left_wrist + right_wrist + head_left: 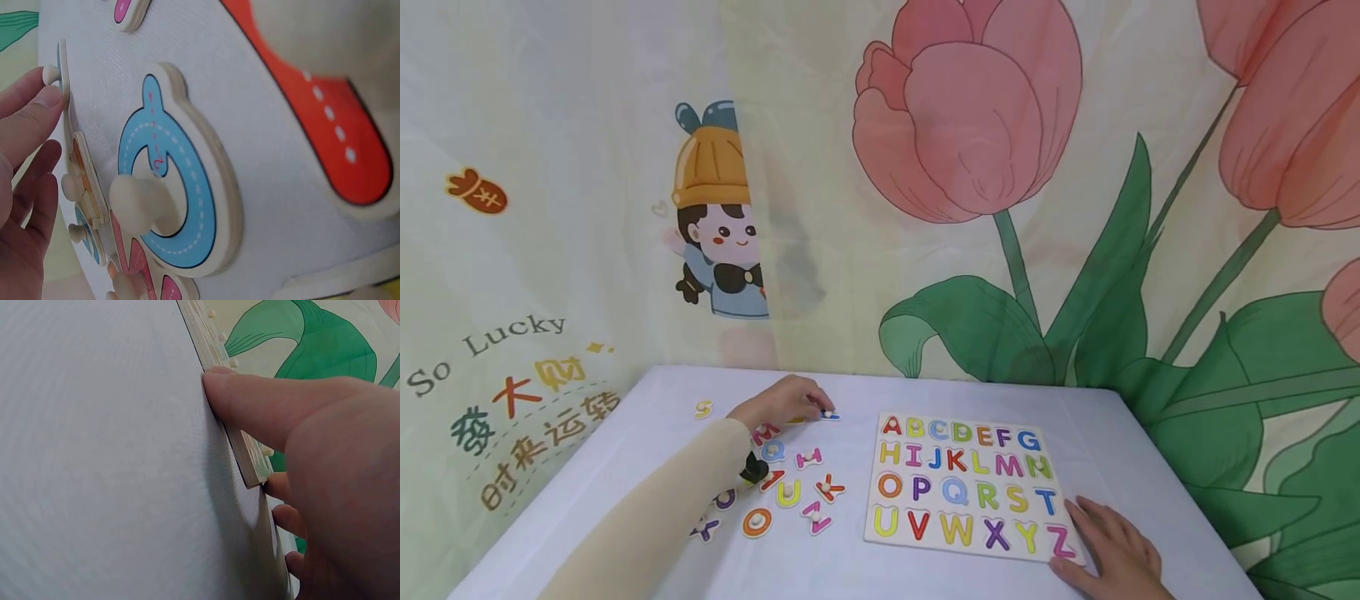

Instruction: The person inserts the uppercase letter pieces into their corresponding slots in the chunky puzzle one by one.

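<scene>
At the back of the table my left hand [786,402] pinches the knob of a blue letter piece [830,415] between thumb and index finger; in the left wrist view that piece [64,56] is seen edge-on. Close by lie a light blue Q piece [206,200] and a pink M piece [765,433]. My right hand [1116,546] rests at the near right corner of the wooden alphabet board [871,533], which shows coloured letters in rows. In the right wrist view its thumb [250,403] presses against the board's edge, the other fingers lying along the neighbouring side.
Several knobbed letter pieces are scattered left of the board, among them an orange O [757,523], a yellow U [788,493] and a red K [830,488]. A yellow S [703,409] lies apart at the back left. Printed curtain [820,250] hangs behind the white table.
</scene>
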`<state>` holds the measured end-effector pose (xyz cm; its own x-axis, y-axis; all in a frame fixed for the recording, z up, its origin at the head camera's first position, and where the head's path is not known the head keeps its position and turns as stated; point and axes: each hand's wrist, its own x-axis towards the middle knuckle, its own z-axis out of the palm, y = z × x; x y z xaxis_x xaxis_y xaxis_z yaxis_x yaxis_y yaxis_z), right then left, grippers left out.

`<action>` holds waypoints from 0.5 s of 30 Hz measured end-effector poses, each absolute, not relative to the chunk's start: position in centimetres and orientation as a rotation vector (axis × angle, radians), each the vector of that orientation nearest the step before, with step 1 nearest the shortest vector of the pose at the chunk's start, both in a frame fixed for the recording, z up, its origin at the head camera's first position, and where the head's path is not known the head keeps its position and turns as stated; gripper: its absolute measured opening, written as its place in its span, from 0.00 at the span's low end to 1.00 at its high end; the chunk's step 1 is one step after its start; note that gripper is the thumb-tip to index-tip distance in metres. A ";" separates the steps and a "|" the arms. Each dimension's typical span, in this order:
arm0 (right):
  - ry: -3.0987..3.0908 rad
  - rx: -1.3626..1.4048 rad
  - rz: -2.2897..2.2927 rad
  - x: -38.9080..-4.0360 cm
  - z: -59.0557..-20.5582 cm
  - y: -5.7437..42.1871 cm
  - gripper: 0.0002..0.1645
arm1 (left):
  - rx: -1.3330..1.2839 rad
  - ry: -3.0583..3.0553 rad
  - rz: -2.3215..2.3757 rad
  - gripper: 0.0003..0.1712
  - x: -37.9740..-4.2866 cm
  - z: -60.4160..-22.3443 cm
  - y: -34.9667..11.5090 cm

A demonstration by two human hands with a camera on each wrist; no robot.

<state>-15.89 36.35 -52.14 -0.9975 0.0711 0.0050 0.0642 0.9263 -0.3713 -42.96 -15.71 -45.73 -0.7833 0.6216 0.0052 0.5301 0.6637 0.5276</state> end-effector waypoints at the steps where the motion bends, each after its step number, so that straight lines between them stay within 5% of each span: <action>1: -3.065 -0.109 0.594 -15.8 -52.1 36.3 0.66 | 0.941 2.707 0.776 0.12 -43.0 -45.8 -15.7; 15: -3.076 -0.106 0.570 -15.7 -51.7 36.1 0.66 | 0.945 2.721 0.749 0.10 -42.9 -46.1 -14.5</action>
<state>-15.70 36.15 -51.70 -0.9977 0.0684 -0.0011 0.0642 0.9313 -0.3585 -42.86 -14.49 -46.07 -0.7860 0.6182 0.0080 0.5351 0.6739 0.5094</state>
